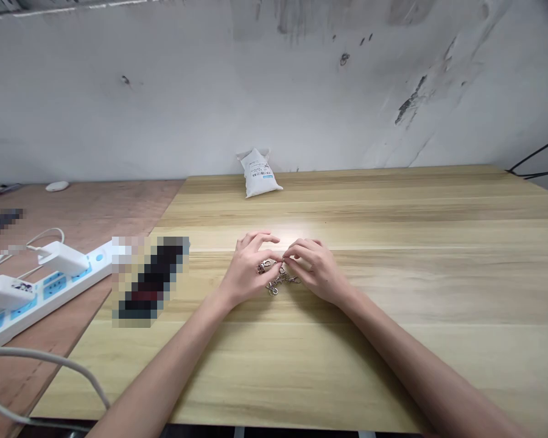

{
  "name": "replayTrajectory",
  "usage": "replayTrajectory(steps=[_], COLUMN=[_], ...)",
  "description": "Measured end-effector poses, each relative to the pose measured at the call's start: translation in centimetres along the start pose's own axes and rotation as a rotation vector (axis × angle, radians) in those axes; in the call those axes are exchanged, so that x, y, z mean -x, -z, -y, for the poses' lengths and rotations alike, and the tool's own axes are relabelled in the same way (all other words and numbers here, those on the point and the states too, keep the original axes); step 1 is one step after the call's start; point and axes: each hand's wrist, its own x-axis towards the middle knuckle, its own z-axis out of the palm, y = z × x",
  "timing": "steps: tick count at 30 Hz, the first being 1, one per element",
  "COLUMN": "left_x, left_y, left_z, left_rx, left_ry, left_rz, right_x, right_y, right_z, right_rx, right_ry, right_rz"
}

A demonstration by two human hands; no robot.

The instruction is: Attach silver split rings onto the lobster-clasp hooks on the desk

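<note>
Several small silvery metal clasps [274, 291], some with rings, lie in a loose pile on the wooden table under my hands. The thumb and index finger of my left hand [249, 267] pinch together at a small metal clasp [282, 270], while its other fingers stretch forward. My right hand [317, 267] meets it from the other side, thumb and index fingertips closed in a pinch. Whatever sits between the right fingertips is too small and covered to make out. Part of the pile is hidden behind the left fingers.
A white plastic packet [259, 174] with a printed label leans near the wall. Left of my arms lies a blurred dark object [153, 283]. A white power strip [50, 295] with plugged-in chargers crosses the reddish board, and a grey cable [68, 363] loops at the lower left.
</note>
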Motion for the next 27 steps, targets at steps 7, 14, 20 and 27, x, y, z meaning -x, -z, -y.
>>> replayTrajectory(steps=[7, 14, 20, 27], left_x=[0.1, 0.0, -0.1, 0.0], left_y=[-0.1, -0.2, -0.2, -0.3], left_z=[0.0, -0.2, 0.0, 0.0], left_rx=[-0.001, -0.065, -0.149, -0.212], left_ry=[-0.002, -0.030, -0.019, -0.005], left_rz=[0.023, 0.015, -0.044, -0.039], right_x=[0.0, 0.1, 0.1, 0.3], right_y=[0.1, -0.2, -0.8, -1.7], right_z=[0.4, 0.7, 1.0, 1.3], right_rx=[0.111, 0.103, 0.163, 0.362], right_ry=[0.047, 0.033, -0.050, -0.012], right_rz=[-0.003, -0.023, -0.060, -0.081])
